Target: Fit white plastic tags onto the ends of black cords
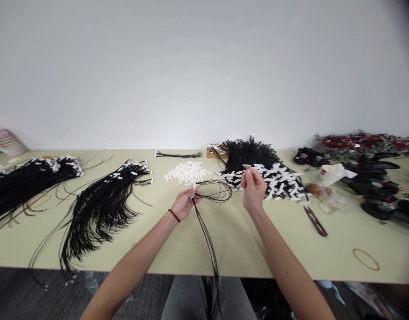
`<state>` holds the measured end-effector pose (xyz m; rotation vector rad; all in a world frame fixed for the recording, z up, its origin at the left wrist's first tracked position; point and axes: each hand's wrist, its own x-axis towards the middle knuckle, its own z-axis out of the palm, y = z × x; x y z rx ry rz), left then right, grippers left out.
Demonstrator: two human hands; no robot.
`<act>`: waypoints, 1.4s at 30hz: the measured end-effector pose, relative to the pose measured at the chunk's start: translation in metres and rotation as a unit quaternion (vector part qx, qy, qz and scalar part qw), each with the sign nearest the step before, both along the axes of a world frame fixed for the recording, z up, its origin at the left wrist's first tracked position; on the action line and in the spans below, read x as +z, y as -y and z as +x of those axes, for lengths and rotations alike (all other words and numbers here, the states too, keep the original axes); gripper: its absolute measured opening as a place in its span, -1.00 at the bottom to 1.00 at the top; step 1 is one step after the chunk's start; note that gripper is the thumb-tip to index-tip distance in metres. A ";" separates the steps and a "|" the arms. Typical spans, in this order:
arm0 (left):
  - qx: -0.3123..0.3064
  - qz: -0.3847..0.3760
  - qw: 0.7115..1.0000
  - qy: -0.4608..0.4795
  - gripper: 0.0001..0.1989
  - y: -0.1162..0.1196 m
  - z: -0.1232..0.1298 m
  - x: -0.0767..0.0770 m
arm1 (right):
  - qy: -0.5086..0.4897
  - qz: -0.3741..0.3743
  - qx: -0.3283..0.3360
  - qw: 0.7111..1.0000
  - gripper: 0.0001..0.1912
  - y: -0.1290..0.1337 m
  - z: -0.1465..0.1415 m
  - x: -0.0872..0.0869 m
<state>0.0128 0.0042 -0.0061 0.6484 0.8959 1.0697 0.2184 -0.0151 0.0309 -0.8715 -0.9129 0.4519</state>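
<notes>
My left hand [183,202] grips a white connector with a bundle of black wires [206,231]. Some of these wires loop out to the right, and others hang down past the table edge over my lap. To the right, my right hand [253,189] is raised with thumb and forefinger pinched; whatever is between the fingertips is too small to make out. Just beyond my left hand lies a heap of loose white connectors [187,171]. Behind my right hand spreads a pile of black wires [253,153] with white connectors on their near ends [284,182].
Two large bunches of black wires [101,213] [27,182] lie on the left. A small wire bundle [179,154] rests near the wall. Thread snips [315,221], a rubber band [366,259], a paper cup [331,174] and black parts [374,186] are on the right.
</notes>
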 end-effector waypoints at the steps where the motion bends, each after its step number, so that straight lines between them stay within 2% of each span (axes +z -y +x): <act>1: -0.001 0.001 1.000 0.000 -0.82 0.000 0.000 0.000 | 0.084 0.014 -0.035 0.996 -0.79 0.002 -0.002 -0.001; 3: -0.003 0.002 1.000 0.004 -0.81 0.000 0.000 0.000 | 0.272 0.060 -0.073 0.958 -0.85 0.007 -0.009 -0.005; 5: -0.007 0.004 1.000 0.013 -0.81 -0.001 -0.001 0.001 | 0.421 0.105 -0.074 0.898 -0.86 0.011 -0.019 -0.009; 8: -0.019 0.020 0.999 0.026 -0.83 -0.001 -0.002 0.002 | 0.532 0.136 -0.072 0.833 -0.88 0.013 -0.029 -0.015; 11: -0.028 0.035 0.999 0.031 -0.84 -0.001 -0.003 0.002 | 0.570 0.139 -0.073 0.806 -0.90 0.013 -0.031 -0.018; 17: -0.042 0.044 0.998 0.032 -0.84 -0.001 -0.003 0.002 | 0.572 0.135 -0.054 0.807 -0.91 0.013 -0.030 -0.018; 24: -0.046 0.061 0.997 0.026 -0.84 0.000 -0.003 0.004 | 0.553 0.134 -0.036 0.821 -0.91 0.014 -0.031 -0.018; 31: -0.057 0.064 0.996 0.024 -0.82 0.001 -0.003 0.004 | 0.569 0.121 -0.038 0.813 -0.85 0.014 -0.031 -0.018; 42: -0.056 0.068 0.996 0.028 -0.83 0.000 -0.004 0.003 | 0.580 0.146 -0.045 0.800 -0.88 0.013 -0.030 -0.019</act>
